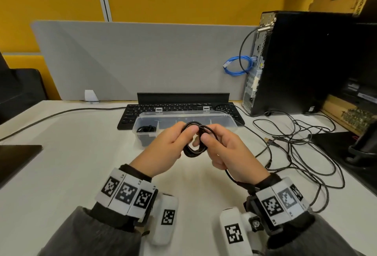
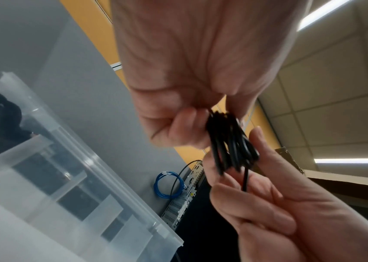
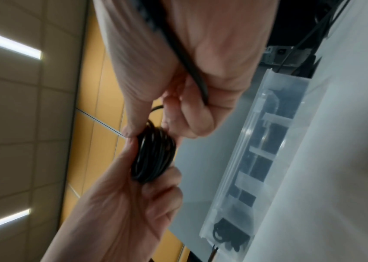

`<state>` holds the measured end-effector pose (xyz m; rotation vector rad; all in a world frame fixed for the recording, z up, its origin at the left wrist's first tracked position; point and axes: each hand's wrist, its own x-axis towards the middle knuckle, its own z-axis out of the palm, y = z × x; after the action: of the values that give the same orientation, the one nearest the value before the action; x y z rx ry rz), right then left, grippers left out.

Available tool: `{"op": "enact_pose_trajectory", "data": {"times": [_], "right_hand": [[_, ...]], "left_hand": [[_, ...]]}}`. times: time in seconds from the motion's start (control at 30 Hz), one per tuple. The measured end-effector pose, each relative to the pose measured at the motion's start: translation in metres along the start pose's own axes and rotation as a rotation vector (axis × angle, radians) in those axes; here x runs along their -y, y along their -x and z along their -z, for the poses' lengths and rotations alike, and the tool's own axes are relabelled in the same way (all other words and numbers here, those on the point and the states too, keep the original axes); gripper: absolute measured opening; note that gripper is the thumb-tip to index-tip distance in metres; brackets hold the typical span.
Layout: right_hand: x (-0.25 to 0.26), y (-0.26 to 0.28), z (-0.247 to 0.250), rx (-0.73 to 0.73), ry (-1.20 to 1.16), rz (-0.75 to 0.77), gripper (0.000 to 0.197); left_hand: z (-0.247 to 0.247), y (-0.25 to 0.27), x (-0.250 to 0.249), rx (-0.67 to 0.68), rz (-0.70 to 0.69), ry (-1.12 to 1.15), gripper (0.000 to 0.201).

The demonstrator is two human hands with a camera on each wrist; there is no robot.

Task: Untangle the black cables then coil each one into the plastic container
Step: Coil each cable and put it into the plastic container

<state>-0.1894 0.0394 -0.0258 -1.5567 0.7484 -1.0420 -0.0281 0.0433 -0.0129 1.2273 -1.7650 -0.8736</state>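
Above the desk, in front of the clear plastic container [image 1: 224, 117], both hands hold a small black cable coil [image 1: 193, 149]. My left hand [image 1: 169, 149] pinches its left side, and the coil [image 2: 230, 145] shows between thumb and fingers. My right hand [image 1: 222, 149] grips the right side of the coil [image 3: 154, 156], and the cable's loose tail [image 1: 230, 176] runs under that palm towards the wrist. Another coiled black cable [image 1: 145, 129] lies in the container's left compartment. Loose black cables [image 1: 295, 149] sprawl on the desk to the right.
A black keyboard [image 1: 130, 115] lies behind the container, against a grey divider [image 1: 142, 57]. A black computer tower [image 1: 302, 62] with a blue cable loop [image 1: 238, 66] stands at the back right. A dark flat object [image 1: 16, 157] sits at the left edge.
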Motion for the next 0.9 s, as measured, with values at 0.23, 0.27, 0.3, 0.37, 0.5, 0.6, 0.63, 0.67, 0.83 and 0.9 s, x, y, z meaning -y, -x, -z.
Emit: {"op": "enact_pose_trajectory", "data": {"times": [0.23, 0.27, 0.3, 0.37, 0.5, 0.6, 0.63, 0.67, 0.83, 0.9], "right_hand": [[-0.007, 0.001, 0.031, -0.108, 0.543, -0.077, 0.031], [-0.006, 0.001, 0.032, -0.131, 0.611, -0.079, 0.031], [-0.006, 0.0, 0.032, -0.158, 0.635, -0.069, 0.029], [-0.006, -0.002, 0.032, -0.25, 0.532, -0.019, 0.026], [-0.007, -0.005, 0.029, -0.364, -0.1, -0.024, 0.017], [-0.009, -0.006, 0.022, -0.303, -0.367, -0.074, 0.018], [-0.01, -0.007, 0.021, -0.281, -0.396, -0.085, 0.02], [-0.012, -0.007, 0.02, -0.267, -0.407, -0.091, 0.02], [-0.02, -0.01, 0.009, -0.188, -0.458, -0.161, 0.02], [-0.019, -0.01, 0.005, -0.141, -0.446, -0.177, 0.021]], "left_hand": [[0.01, -0.007, 0.009, -0.231, 0.008, 0.433, 0.034], [0.008, -0.007, 0.008, -0.199, 0.01, 0.521, 0.033], [0.004, -0.007, 0.006, -0.16, 0.013, 0.604, 0.031], [-0.003, -0.006, 0.003, -0.095, 0.023, 0.74, 0.029], [-0.017, -0.003, 0.003, 0.02, 0.064, 0.786, 0.031], [-0.025, -0.002, 0.002, 0.06, 0.091, 0.765, 0.031], [-0.026, -0.002, 0.001, 0.057, 0.091, 0.765, 0.031], [-0.026, -0.002, 0.001, 0.052, 0.088, 0.766, 0.031], [-0.024, -0.006, 0.009, 0.032, 0.118, 0.701, 0.048], [-0.024, -0.007, 0.011, 0.018, 0.148, 0.681, 0.048]]}}
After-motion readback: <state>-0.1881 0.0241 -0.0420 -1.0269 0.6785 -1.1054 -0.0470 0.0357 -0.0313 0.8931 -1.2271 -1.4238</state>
